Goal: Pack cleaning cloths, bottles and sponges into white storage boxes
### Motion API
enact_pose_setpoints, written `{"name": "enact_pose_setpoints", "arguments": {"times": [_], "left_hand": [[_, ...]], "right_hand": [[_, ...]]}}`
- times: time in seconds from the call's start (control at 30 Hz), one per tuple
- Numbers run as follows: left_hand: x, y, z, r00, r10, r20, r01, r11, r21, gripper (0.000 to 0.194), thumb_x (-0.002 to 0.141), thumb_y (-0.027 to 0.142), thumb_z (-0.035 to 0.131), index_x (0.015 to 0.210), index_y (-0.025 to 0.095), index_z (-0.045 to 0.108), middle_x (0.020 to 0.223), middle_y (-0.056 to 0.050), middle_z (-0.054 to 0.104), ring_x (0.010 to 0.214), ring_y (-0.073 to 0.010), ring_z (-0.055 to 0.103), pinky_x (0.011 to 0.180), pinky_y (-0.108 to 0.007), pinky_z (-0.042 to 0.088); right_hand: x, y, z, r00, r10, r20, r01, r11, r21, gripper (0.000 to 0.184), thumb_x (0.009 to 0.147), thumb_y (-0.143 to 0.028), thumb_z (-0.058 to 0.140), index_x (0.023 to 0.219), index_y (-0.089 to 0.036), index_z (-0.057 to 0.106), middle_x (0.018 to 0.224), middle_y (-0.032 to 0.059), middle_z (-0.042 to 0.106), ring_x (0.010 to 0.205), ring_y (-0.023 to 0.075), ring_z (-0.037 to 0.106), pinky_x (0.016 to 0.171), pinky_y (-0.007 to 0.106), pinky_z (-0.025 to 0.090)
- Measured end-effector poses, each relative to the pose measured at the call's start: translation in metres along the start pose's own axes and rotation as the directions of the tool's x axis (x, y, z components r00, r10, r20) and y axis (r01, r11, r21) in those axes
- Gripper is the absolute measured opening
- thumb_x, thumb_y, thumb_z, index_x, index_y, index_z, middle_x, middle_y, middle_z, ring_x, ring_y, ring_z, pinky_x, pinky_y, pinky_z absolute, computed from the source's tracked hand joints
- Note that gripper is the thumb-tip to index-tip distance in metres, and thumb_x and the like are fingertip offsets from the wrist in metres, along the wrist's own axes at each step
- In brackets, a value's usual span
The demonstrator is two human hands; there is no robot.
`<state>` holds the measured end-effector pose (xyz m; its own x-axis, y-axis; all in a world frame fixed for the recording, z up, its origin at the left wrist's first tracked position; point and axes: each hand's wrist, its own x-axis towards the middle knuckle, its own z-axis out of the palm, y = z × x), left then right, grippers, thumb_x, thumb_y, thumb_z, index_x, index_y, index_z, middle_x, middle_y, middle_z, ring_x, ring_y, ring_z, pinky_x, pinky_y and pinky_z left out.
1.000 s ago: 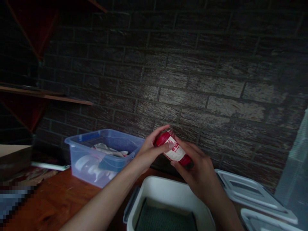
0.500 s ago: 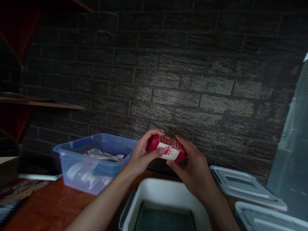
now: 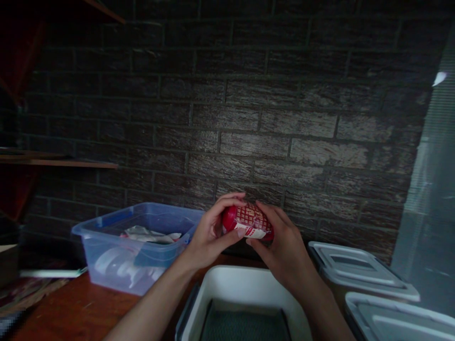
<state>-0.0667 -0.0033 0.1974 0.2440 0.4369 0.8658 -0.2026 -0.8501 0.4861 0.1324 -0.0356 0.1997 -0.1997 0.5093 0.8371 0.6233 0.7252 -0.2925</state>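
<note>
A small red bottle (image 3: pixel 253 219) with a white label and a gold-coloured pattern lies sideways between my two hands. My left hand (image 3: pixel 215 232) wraps its left end, thumb along the label and fingers over the top. On the right end, my right hand (image 3: pixel 282 239) grips it between thumb and fingers. The palms' inner sides and the bottle's right end are hidden. Below the hands stands a white plastic box (image 3: pixel 234 274), with a dark green textured item (image 3: pixel 245 324) inside it.
A translucent blue bin (image 3: pixel 117 284) holding white items and a crumpled packet (image 3: pixel 151 234) stands left on the wooden table (image 3: pixel 71 308). To the right lie two grey-white lids (image 3: pixel 362 270). A dark brick wall (image 3: pixel 241 118) rises behind; wooden shelves (image 3: pixel 57 161) jut out at left.
The bottle has been turned in my hands, from tilted to nearly level, and rolled so the patterned side shows more and the white label less. The view has swung slightly right.
</note>
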Motion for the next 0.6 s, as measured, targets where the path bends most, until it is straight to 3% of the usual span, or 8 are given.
{"name": "enact_pose_setpoints", "arguments": {"times": [0.3,0.6], "left_hand": [[0.0,-0.0059,-0.0019,1.0,-0.001,-0.027,-0.001,0.996,-0.09,0.044,0.076,0.017,0.085,0.116,0.024,0.067,0.148,-0.012,0.053,0.137,-0.0334,0.049,0.109,-0.042,0.045],[0.0,-0.0069,-0.0045,0.987,-0.139,-0.078,0.114,0.957,-0.266,0.048,0.074,0.016,0.085,0.117,0.024,0.067,0.15,-0.012,0.056,0.137,-0.0342,0.052,0.105,-0.042,0.048]], "right_hand": [[-0.0014,0.0014,-0.0002,1.0,0.01,0.01,-0.01,0.999,-0.035,0.078,0.079,-0.017,0.076,0.152,-0.019,0.048,0.151,0.0131,0.051,0.138,0.0277,0.053,0.119,0.044,0.043],[-0.0064,-0.0021,-0.006,0.997,0.077,0.018,-0.079,0.994,0.071,0.086,0.08,-0.031,0.08,0.156,-0.021,0.041,0.149,0.0131,0.055,0.136,0.0297,0.055,0.118,0.05,0.042]]}}
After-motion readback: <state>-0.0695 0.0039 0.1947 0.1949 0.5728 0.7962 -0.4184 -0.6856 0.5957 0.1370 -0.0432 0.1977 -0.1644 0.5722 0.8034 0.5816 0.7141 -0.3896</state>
